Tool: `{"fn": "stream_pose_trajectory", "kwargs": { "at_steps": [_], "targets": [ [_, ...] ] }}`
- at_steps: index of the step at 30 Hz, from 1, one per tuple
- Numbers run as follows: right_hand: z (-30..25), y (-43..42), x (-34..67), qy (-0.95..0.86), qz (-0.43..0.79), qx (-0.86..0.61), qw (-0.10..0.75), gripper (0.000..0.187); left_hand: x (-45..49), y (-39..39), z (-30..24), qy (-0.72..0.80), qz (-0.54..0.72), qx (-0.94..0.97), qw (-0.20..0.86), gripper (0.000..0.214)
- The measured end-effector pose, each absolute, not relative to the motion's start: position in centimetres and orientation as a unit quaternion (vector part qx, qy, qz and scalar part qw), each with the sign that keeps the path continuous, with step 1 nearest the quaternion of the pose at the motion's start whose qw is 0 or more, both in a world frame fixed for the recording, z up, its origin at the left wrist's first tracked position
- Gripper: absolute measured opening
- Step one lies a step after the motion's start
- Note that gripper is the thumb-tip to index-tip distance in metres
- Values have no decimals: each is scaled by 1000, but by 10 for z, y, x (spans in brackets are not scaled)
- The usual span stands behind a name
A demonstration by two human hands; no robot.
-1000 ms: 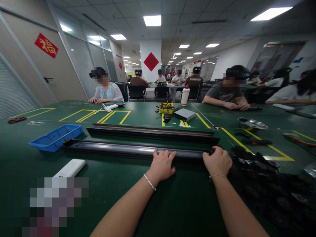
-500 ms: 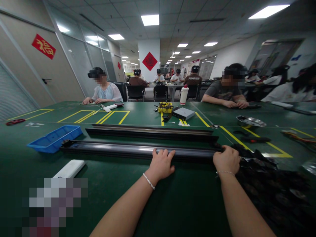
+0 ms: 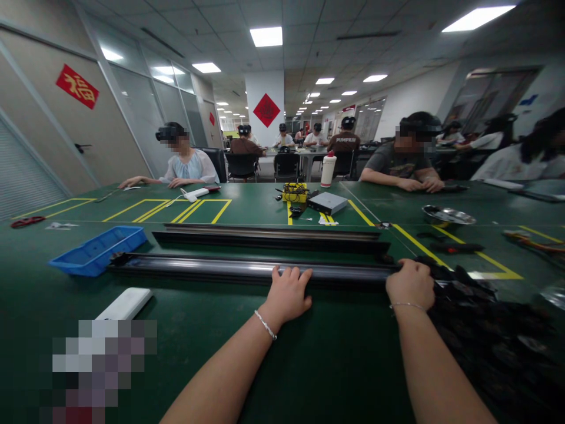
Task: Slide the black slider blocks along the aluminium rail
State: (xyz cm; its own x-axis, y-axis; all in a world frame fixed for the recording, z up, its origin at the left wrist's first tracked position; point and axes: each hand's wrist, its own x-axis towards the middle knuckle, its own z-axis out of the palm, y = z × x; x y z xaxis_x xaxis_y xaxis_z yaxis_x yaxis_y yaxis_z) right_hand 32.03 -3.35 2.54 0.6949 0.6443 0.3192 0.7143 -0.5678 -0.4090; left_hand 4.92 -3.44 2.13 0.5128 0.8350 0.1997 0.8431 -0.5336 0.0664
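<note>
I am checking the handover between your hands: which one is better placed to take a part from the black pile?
Probably the right hand: it rests at the near rail's end, touching the black pile; the left hand is mid-rail.

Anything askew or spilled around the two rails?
Nothing stands out. Both rails lie parallel; left hand rests on the near rail, right hand at its right end beside a loose pile of black parts.
</note>
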Motion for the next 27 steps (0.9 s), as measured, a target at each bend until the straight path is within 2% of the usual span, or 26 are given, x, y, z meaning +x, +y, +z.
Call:
{"fn": "stream_pose_trajectory", "kwargs": {
  "at_steps": [11,17,27],
  "targets": [
    [31,-45,342,-347,-57,-890,289,46,49,-35,22,-482,-94,-871,26,62],
    [37,-49,340,-323,-116,-884,318,42,49,-35,24,-486,-81,-870,30,62],
    [32,-75,364,-225,-113,-925,285,48,50,-33,23,-479,-96,-872,26,62]
  ]
}}
